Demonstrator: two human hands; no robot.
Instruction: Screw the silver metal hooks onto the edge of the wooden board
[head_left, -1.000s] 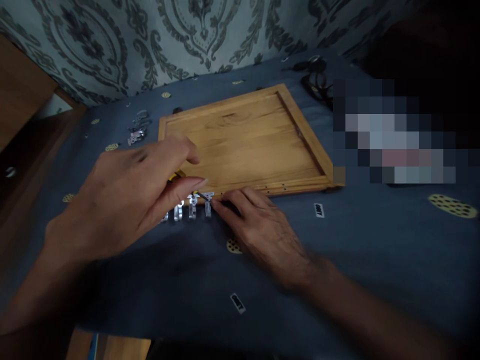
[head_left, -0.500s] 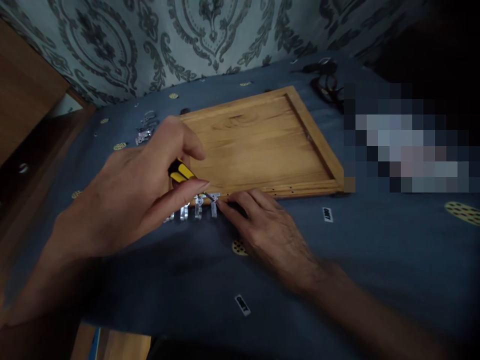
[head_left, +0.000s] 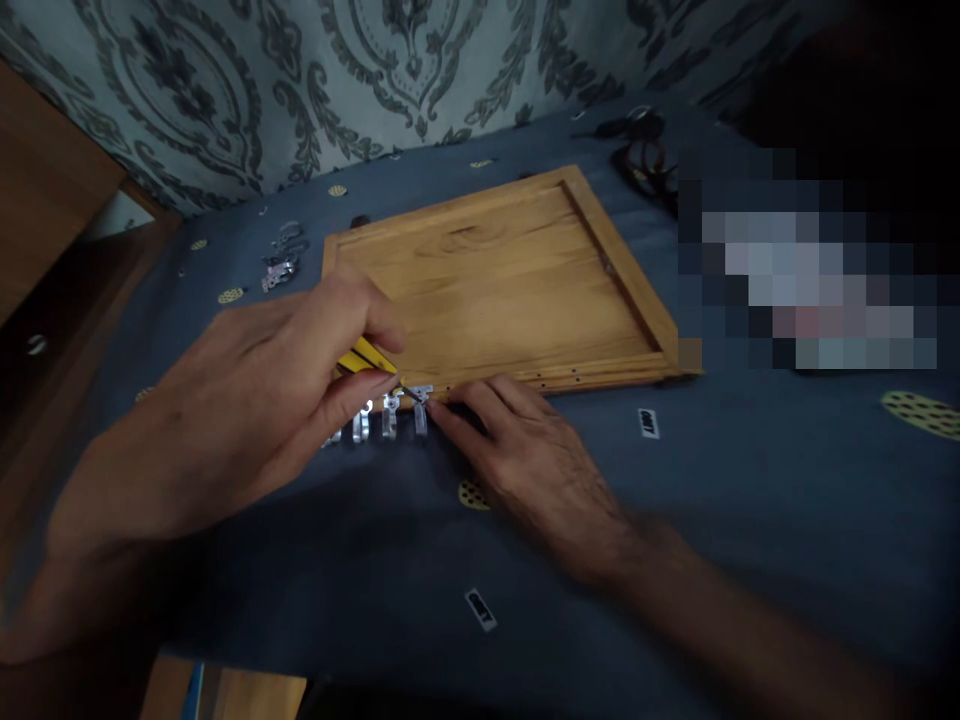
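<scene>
My left hand [head_left: 285, 390] is closed around a yellow and black screwdriver [head_left: 367, 355]. Its shaft slants down to the right, the tip at a metal bracket [head_left: 421, 410] on the near edge of a framed wooden panel [head_left: 487, 270]. With fingertips bent together, my right hand [head_left: 525, 450] presses at the right side of that bracket; whether it pinches the bracket itself is hard to see. Left of it, several similar metal brackets [head_left: 390, 412] stick out from the same edge in a row, partly behind my left hand. Small dark holes dot the edge to the right.
More loose metal pieces [head_left: 281, 265] lie past the panel's left side. A dark cord or tool [head_left: 645, 150] rests at the back right. Dark blue patterned cloth [head_left: 600, 560] covers the surface, with a patterned curtain [head_left: 420, 70] behind. A blurred patch hides the right side.
The screwdriver handle has turned in my left hand, showing more yellow, and the thumb and fingers have shifted slightly. My right hand stays at the bracket. The whole view has shifted a little.
</scene>
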